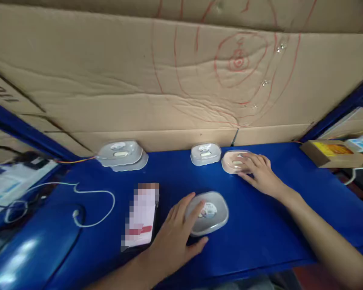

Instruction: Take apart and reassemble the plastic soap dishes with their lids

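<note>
One grey container [216, 221] lies partly beneath the fingers of my left grip [176, 230], on the near part of the blue table [245, 229]. The index finger reaches its round-edged label, the other fingers lie along its left side, and the thumb stands well off from them, just beyond the near rim. I read this grip as apart, not closed around anything, though I can't tell how firmly the fingertips touch.

Farther off, my right grip [261, 172] lies over the right side of a pinkish container [229, 163], which is near the back of the table. Its fingers cross the top and the thumb points toward the front edge. Whether it is clamped or merely resting there, I cannot tell from this angle.

Just left of the pinkish container is a second grey container [199, 158]; well to the left, a grey stack [109, 155] stands against the cardboard panel [109, 72].

My left fingers hide the left end of the nearest container and some of its label; the print is too small for me to read. The right hand covers the far end of the pinkish one. Blocky pixels blot out part of the phone [143, 215] beside my left wrist. Both forearms run out of frame, and the clutter at the far left is blurred.
</note>
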{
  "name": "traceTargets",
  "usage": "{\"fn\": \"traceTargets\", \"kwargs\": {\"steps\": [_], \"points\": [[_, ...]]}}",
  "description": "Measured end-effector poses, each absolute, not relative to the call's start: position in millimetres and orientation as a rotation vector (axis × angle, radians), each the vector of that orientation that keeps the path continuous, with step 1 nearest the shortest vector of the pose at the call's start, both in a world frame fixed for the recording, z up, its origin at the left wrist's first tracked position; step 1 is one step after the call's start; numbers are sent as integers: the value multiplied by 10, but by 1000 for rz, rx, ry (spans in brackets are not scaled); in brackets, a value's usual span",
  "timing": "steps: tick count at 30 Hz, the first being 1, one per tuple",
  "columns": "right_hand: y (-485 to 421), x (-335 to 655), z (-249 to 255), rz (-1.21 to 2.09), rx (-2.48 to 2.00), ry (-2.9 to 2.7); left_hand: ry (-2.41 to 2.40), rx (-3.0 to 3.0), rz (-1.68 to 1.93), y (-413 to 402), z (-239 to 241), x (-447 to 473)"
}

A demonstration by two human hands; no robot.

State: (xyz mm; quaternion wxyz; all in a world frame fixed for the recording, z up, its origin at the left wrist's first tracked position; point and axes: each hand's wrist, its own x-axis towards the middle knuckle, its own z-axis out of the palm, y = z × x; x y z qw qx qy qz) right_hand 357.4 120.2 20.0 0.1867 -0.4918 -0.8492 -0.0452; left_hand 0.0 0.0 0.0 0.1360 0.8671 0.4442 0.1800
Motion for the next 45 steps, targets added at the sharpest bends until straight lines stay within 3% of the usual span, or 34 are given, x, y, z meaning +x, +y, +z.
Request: {"fn": "traceTargets", "kwargs": {"steps": [8,13,19,26,29,37,45], "points": [[613,3031,417,512,-907,-2694,1261,2488,536,-31,71,-17],[533,2880,284,760,-868,-2697,1269,2511,508,1,74,-20],[657,3014,269,520,-924,-2676,1464,2601,445,228,219,-93],[1012,3412,250,-61,-1245,-2472,1852,2688,124,785,557,-131],[1175,3575,157,-168,-1390,-2425,1901,2667,99,1014,569,-147],[1167,3653,175,60,-1278,-2487,2002,2612,205,1050,513,-47],[725,3181,389,623,-1034,-2581,1319,2410,470,76,250,349]]}}
